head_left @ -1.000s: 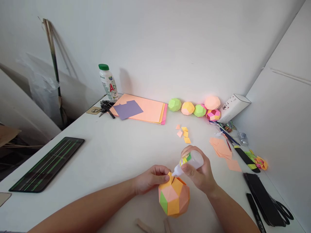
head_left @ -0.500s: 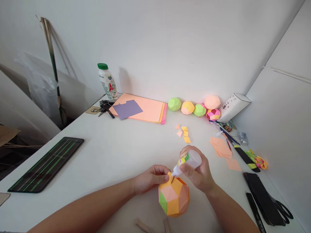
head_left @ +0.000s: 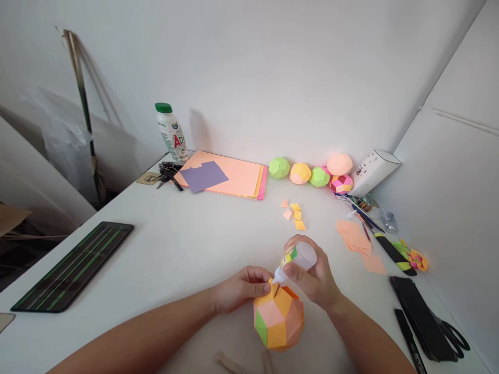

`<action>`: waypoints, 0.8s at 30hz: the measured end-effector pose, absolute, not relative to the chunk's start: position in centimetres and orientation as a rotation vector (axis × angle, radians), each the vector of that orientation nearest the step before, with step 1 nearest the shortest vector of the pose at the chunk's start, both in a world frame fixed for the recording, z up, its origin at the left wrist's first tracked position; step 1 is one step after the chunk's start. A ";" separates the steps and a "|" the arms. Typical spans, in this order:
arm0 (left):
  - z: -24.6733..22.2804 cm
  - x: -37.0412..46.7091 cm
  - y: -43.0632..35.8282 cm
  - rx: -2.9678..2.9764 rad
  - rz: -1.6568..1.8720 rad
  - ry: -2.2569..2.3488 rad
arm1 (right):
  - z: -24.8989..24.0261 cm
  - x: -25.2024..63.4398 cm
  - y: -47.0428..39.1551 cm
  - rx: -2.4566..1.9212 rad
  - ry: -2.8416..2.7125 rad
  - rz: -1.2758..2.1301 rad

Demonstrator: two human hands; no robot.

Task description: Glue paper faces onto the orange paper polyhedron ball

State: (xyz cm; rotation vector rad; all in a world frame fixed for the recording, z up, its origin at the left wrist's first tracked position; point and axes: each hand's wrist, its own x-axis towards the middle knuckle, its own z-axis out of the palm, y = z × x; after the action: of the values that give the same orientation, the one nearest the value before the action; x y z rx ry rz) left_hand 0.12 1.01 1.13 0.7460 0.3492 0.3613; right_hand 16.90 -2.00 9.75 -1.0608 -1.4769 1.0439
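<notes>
A many-sided paper ball (head_left: pixel 277 319) in orange, peach and green is held low in front of me. My left hand (head_left: pixel 244 288) pinches an orange flap at its top between thumb and fingers. Tilted nozzle-down, a white glue bottle (head_left: pixel 302 257) with a yellow-green label sits in my right hand (head_left: pixel 317 283), fingers wrapped round it. Its tip meets the gap beside the pinched flap; whether glue is coming out I cannot tell. Small orange and peach paper squares (head_left: pixel 298 215) lie on the table beyond my hands.
Several finished paper balls (head_left: pixel 300 173) line the wall beside a white box (head_left: pixel 376 169). Peach sheets (head_left: pixel 230 174), keys (head_left: pixel 169 169) and a green-capped bottle (head_left: pixel 171 135) are at back left. A cutting mat (head_left: pixel 74 267) lies left; peach cut pieces (head_left: pixel 353 236) and scissors (head_left: pixel 450 332) lie right.
My right hand and the glue bottle have shifted slightly left, the nozzle moving closer to the pinched flap. My left hand keeps its pinch, and the ball has barely moved.
</notes>
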 end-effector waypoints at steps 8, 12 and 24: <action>1.1 0.2 1.1 0.755 0.369 0.351 | 9.9 17.1 -2.1 -1.082 -1.469 1.067; 1.1 0.2 1.1 0.752 0.364 0.354 | 10.0 17.0 -2.1 -1.100 -1.475 1.080; 1.2 0.4 1.1 0.683 0.384 0.378 | 9.8 17.6 -1.8 -1.131 -1.511 1.087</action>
State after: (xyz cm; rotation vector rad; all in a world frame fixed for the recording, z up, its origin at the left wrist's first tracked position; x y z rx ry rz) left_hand 0.37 1.12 1.22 0.6831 0.3784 0.3844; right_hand 17.56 -1.78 9.84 -1.1312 -1.5113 1.0868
